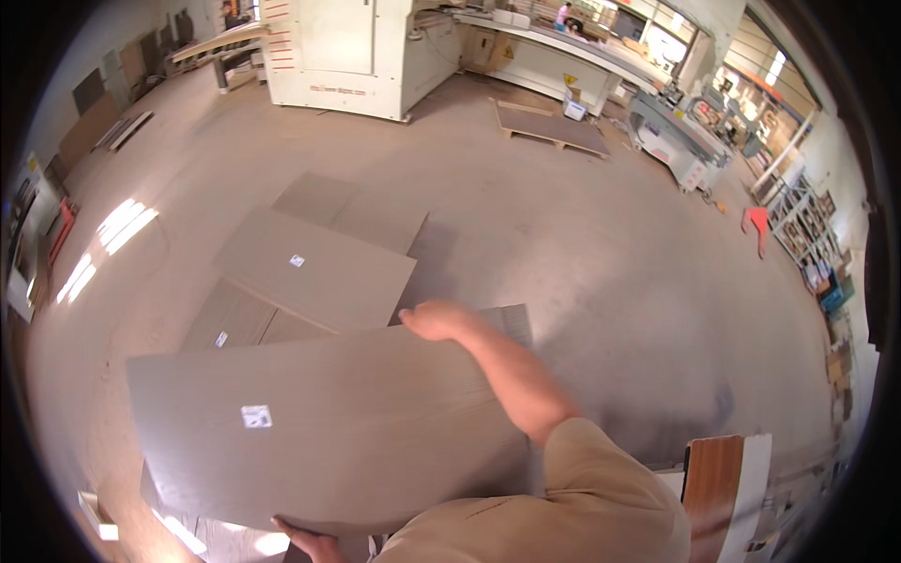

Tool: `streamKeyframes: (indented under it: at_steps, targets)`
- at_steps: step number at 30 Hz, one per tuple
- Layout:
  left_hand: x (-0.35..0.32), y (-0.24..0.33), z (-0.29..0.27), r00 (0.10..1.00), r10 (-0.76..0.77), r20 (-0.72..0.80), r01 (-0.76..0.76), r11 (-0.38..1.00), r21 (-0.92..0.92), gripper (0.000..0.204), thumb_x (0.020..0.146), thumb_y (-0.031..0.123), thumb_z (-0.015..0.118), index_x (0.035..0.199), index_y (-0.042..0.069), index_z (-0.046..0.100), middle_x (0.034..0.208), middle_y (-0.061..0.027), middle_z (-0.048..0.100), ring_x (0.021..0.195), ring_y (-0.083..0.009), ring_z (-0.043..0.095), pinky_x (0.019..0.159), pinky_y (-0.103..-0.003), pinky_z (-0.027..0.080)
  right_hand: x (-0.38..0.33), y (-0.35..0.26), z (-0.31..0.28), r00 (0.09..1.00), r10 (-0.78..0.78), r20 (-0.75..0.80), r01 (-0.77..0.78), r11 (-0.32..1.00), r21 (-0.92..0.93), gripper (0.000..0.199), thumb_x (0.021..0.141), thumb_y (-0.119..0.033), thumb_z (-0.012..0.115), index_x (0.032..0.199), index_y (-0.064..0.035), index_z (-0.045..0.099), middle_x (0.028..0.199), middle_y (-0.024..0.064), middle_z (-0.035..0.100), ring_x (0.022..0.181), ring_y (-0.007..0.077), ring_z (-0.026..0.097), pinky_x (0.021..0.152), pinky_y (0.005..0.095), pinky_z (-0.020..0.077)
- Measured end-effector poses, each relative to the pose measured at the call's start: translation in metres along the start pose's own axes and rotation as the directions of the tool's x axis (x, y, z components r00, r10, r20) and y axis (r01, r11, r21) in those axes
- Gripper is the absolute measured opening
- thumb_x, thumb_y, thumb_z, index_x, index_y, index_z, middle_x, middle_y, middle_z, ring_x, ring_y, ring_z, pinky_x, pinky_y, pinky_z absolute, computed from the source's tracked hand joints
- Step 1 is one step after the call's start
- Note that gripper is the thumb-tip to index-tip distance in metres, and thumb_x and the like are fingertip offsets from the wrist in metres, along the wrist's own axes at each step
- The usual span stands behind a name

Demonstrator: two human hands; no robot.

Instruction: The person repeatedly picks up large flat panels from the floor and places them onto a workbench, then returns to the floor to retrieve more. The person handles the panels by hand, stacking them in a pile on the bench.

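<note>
So the main thing here is a big flat grey-brown panel with a small white sticker on its face, held out in front of the person, tilted a bit, well off the concrete floor. The right hand is hooked over the far top edge, fingers curled together around that edge. The left hand is down at the near bottom edge, fingers wrapped under it, though it's right at the picture's rim so I can't say how firm that hold really is.

Just past the panel there's a loose spread of similar boards lying flat on the floor, overlapping each other, a couple with the same white stickers. To the lower right, the end of a wood-toned board with a white edge stands close to the person's elbow.

If you're handling a sheet like this, my take: keep the two hands on opposite edges like they are, keep it tilted so it doesn't catch air or flex, and watch the near corner so it doesn't clip that upright board.

Further out: a large cream machine cabinet, a low pallet, a saw table on the right.
</note>
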State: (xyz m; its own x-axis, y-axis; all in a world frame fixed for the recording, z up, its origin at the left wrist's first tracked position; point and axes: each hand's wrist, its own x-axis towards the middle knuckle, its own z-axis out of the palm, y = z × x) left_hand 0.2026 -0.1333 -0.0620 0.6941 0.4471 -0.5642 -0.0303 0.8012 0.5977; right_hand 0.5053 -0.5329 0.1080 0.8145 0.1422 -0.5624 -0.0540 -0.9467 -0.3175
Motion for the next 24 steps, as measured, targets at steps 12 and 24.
streamKeyframes:
  at_steps: [12, 24]
  targets:
    - [0.175, -0.11, 0.208, 0.859, -0.477, -0.187, 0.508, 0.841, 0.188, 0.064, 0.091, 0.057, 0.05, 0.135, 0.01, 0.048, 0.135, -0.0074, 0.051, 0.122, -0.0301, 0.048, 0.103, -0.047, 0.04, 0.046, 0.183, -0.057, 0.905, 0.42, 0.069, -0.425, 0.897, 0.119, 0.056, 0.099, -0.041, 0.026, 0.125, -0.0009, 0.055, 0.134, 0.0218, 0.05, 0.125, 0.0382, 0.046, 0.106, 0.0465, 0.0354]
    - [0.277, -0.156, 0.309, 0.787, -0.49, -0.375, 0.58, 0.795, 0.179, 0.057, 0.084, 0.041, 0.071, 0.121, 0.001, 0.057, 0.119, -0.0133, 0.061, 0.107, -0.0297, 0.059, 0.094, -0.046, 0.047, 0.165, 0.237, -0.097, 0.827, 0.546, 0.13, -0.549, 0.835, -0.015, 0.06, 0.099, -0.038, 0.02, 0.123, 0.006, 0.053, 0.133, 0.0272, 0.049, 0.128, 0.04, 0.042, 0.108, 0.0436, 0.0322]
